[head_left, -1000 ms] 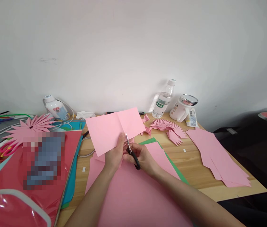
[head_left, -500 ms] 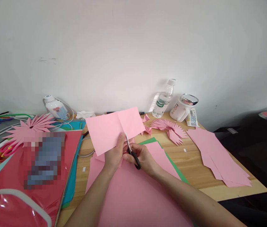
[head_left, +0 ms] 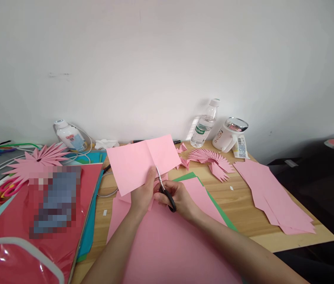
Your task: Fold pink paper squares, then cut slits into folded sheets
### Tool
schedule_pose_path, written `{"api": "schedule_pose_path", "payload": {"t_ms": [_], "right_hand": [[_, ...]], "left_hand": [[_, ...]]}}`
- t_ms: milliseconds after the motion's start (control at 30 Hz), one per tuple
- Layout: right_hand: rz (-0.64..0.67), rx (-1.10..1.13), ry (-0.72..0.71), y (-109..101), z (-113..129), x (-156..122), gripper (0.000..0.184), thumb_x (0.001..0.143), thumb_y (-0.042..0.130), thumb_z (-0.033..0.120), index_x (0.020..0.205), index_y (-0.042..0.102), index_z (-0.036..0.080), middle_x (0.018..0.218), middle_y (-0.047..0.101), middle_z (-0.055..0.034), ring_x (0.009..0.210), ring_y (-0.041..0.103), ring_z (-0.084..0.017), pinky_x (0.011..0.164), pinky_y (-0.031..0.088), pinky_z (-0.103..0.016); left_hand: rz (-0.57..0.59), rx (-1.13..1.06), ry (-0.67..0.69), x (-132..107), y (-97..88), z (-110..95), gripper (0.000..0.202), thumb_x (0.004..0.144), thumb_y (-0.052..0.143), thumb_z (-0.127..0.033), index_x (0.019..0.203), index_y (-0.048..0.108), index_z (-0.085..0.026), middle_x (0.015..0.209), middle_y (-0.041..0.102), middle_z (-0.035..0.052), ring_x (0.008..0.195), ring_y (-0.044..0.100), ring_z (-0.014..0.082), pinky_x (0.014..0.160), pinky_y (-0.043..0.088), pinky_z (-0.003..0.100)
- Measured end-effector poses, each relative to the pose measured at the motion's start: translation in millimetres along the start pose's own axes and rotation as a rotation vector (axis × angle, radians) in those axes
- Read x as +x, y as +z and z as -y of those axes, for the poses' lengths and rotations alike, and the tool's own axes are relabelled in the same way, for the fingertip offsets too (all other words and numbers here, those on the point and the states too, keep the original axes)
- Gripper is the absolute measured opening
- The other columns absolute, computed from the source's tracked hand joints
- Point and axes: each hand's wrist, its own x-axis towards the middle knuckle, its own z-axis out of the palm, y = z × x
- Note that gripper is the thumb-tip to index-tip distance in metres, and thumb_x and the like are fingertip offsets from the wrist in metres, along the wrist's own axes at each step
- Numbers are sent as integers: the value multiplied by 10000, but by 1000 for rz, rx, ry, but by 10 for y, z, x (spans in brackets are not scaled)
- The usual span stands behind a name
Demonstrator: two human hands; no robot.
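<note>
A creased pink sheet of paper point(head_left: 131, 163) is gripped along its near edge by my left hand point(head_left: 143, 193), with the thumb on top. My right hand point(head_left: 179, 197) is closed around the black handles of a pair of scissors point(head_left: 168, 197). The scissor blades point up and away, at the sheet's near edge beside my left thumb, in line with the crease. Under both hands lie large pink sheets point(head_left: 173, 244) with a green sheet point(head_left: 195, 175) below them. My fingers partly hide the sheet's near edge.
Cut pink strips point(head_left: 270, 197) lie at the right. Folded pink pieces point(head_left: 211, 157), a water bottle point(head_left: 205, 124) and a lidded mug point(head_left: 229, 134) stand near the wall. At the left are a red packet point(head_left: 16, 221), a pink paper fan point(head_left: 38, 159) and a white bottle point(head_left: 71, 136).
The pink sheet and scissors have barely shifted, with the sheet's right side slightly to the left. Both hands keep the same grip.
</note>
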Motion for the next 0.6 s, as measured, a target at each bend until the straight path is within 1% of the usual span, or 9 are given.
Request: {"api": "schedule_pose_path", "payload": {"t_ms": [100,233,400,467,600], "right_hand": [[-4,-1,18,-2,-1,3,412,584,731,511,764,627,156,507,501,38,464,439,-85,430,322,-208],[-15,22,43,-9,-8,8,425,575,750,482,813,617,157,527,497,43,474,448,-87,441,337,-208],[-1,54,11,-18,-15,17,423,579,760,451,842,605,157,576,483,41,507,428,-83,484,366,-218],[-1,58,12,-20,-11,17,427,580,759,452,845,603,157,572,472,43,518,426,-86,492,365,-218],[-8,48,37,-15,17,9,443,573,755,470,843,599,156,590,490,34,526,430,-91,505,373,-228]], "left_hand": [[35,-2,2,0,-4,7,475,669,690,-392,1079,591,-174,1131,618,114,1013,606,294,796,539,388],[19,38,53,-10,1,6,496,678,676,-408,1103,588,-167,1127,622,111,1030,597,283,862,500,395],[-16,166,121,-42,33,-20,387,682,674,-395,1000,650,-175,1055,662,83,1067,573,236,954,425,344],[-20,179,135,-51,40,-27,377,686,673,-386,1003,649,-183,1075,656,78,1056,579,223,949,426,328],[-12,188,128,-56,42,-29,380,710,650,-390,1028,640,-183,1101,644,80,1012,600,211,885,466,307]]}}
